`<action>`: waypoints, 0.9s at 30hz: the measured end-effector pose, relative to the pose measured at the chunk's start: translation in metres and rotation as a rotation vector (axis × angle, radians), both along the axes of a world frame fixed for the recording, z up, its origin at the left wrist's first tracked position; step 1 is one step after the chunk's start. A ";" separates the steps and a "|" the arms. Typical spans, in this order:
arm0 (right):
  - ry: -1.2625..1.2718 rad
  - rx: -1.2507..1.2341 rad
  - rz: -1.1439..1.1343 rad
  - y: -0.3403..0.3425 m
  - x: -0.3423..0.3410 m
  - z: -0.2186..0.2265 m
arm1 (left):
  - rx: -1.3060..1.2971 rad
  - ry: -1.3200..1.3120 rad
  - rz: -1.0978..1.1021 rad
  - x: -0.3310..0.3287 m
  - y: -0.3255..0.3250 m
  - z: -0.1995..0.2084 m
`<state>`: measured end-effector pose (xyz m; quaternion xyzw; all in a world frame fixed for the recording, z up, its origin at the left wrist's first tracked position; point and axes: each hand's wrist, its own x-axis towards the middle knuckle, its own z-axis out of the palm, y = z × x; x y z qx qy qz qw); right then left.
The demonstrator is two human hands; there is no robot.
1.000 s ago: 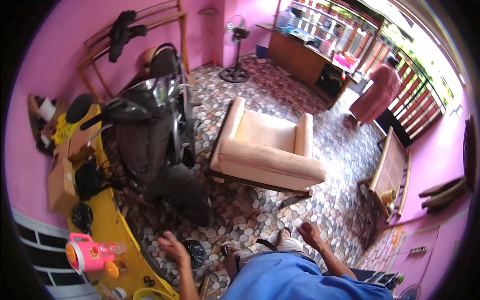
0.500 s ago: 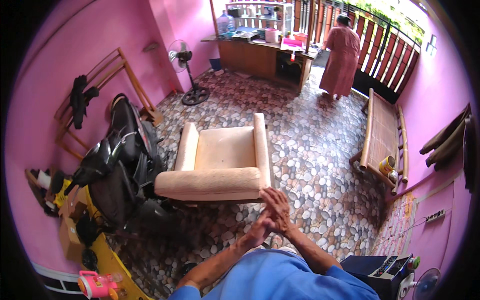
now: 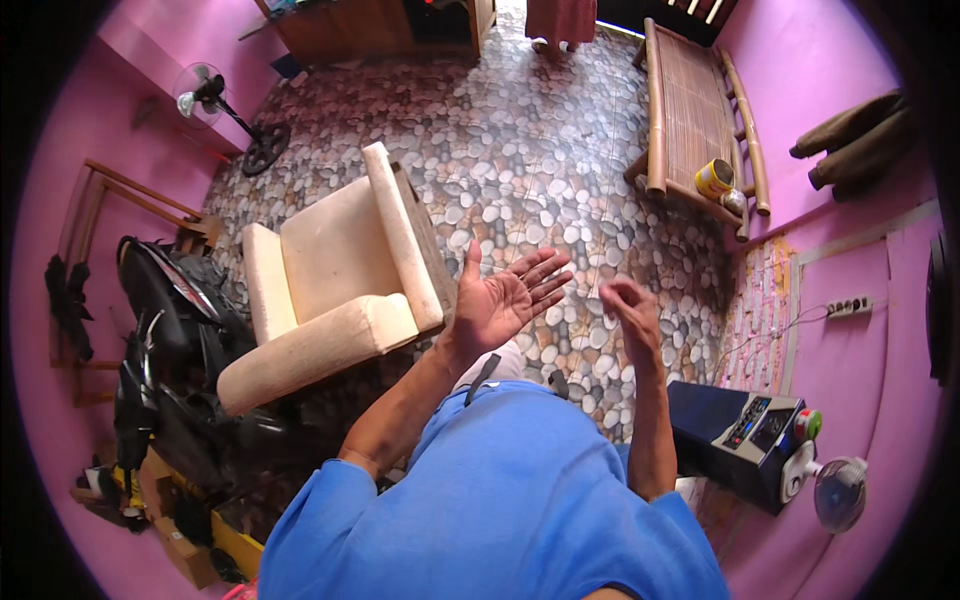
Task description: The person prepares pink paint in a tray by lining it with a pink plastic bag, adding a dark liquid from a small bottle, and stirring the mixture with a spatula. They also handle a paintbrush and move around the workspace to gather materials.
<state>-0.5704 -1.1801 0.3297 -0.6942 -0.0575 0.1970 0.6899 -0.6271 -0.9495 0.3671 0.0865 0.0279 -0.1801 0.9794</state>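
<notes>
My left hand (image 3: pixel 508 302) is held out over the floor, palm up. Its fingers are stretched and the thumb stands apart; nothing lies on the palm. To its right, my right hand (image 3: pixel 632 306) is raised with loosely bent fingers, slightly blurred, and I see nothing in it. A gap separates the two hands. Just left of my left hand stands a cream upholstered armchair (image 3: pixel 325 240), its near corner close to my wrist but apart from it.
A motorcycle (image 3: pixel 165 300) stands by the left wall, beyond it a standing fan (image 3: pixel 225 115). A bamboo bench (image 3: pixel 690 110) holding a yellow can (image 3: pixel 714 178) lines the right wall. Near my right elbow are a dark speaker box (image 3: pixel 725 425) and a small fan (image 3: pixel 838 495). A person's skirt (image 3: pixel 560 22) shows far off.
My hands were pressed together; they have come apart, the left turning palm up. My view has tipped down and turned right, so the armchair sits farther left.
</notes>
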 end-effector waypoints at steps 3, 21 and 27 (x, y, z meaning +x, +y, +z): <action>0.032 0.281 0.314 -0.005 0.019 0.066 | 0.017 0.047 -0.032 0.044 0.006 -0.022; -0.527 0.942 1.948 0.164 0.333 0.229 | 0.300 0.323 0.088 0.310 0.155 -0.086; -0.533 0.956 2.090 0.216 0.441 0.217 | 0.328 0.330 0.225 0.397 0.216 -0.097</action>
